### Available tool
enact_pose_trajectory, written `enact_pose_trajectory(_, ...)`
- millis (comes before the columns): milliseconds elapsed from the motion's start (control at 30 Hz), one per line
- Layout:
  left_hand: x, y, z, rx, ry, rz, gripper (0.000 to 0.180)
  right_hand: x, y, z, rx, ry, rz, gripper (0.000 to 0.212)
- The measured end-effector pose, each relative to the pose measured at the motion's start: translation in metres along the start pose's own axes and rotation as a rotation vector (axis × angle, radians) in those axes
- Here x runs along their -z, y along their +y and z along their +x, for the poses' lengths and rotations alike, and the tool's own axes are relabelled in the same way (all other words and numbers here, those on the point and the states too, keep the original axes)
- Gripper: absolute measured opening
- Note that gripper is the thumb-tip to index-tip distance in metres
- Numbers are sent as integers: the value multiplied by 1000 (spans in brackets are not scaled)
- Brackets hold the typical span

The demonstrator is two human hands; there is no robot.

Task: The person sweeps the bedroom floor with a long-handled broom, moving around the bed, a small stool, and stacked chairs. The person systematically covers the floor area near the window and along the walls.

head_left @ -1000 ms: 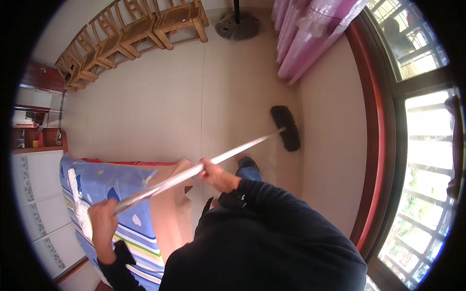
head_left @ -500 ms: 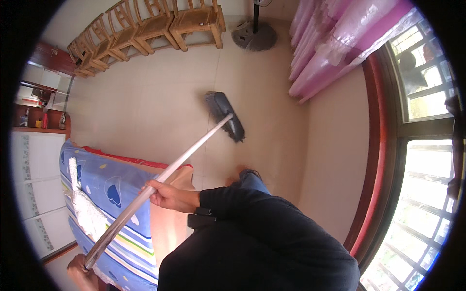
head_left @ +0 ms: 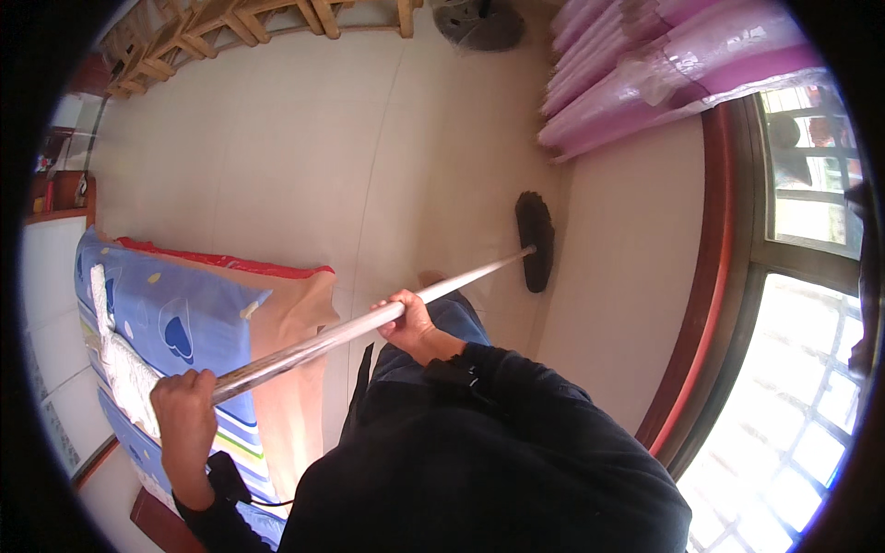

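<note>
Bed: a bed (head_left: 175,318) with a blue cover with hearts sits at about 8 o'clock, next to the left hand.
Left hand: the left hand (head_left: 184,415) is at 8 o'clock. Its fingers are curled tight around the top end of the broom stick.
Stick: the broom stick (head_left: 369,318) is long, thin and shiny, like metal. It looks stiff and light, and it may be a bit slippery. It runs from 8 o'clock up toward 2 o'clock.
Right hand: the right hand (head_left: 406,318) is near the middle. Its fingers wrap all the way around the stick, about halfway along it.
Broom head: the dark broom head (head_left: 536,241) is at about 2 o'clock. It rests on the pale floor (head_left: 304,157), close to the wall.
Best hold: two hands set well apart, one near the top and one near the middle, look right for it.
Curtain: a pink curtain (head_left: 645,74) hangs at 1 o'clock.
</note>
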State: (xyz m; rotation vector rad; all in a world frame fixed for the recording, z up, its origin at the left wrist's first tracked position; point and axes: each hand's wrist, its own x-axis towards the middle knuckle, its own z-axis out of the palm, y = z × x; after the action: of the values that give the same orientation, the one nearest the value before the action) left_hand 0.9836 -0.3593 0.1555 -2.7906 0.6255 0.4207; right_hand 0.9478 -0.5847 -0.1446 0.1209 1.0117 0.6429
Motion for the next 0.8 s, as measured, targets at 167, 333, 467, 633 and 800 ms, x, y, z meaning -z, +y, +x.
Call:
enact_pose_trajectory(167,49,-10,-56,163,-53,222,8,-29,40,20,-254,-254,-77,13)
enact_pose_trajectory(333,87,4,-120,356,95,232,12,-87,88,-1,-329,-428,-208,10)
enact_pose_trajectory(467,109,12,-143,365,379,212,4,-119,112,-24,-365,-471,-161,15)
enact_pose_trajectory(633,94,-36,-120,210,212,128,19,-94,107,-10,-295,-489,-233,16)
enact_pose_trajectory(800,19,-37,-45,39,229,-179,6,-53,32,-8,-43,-162,-155,10)
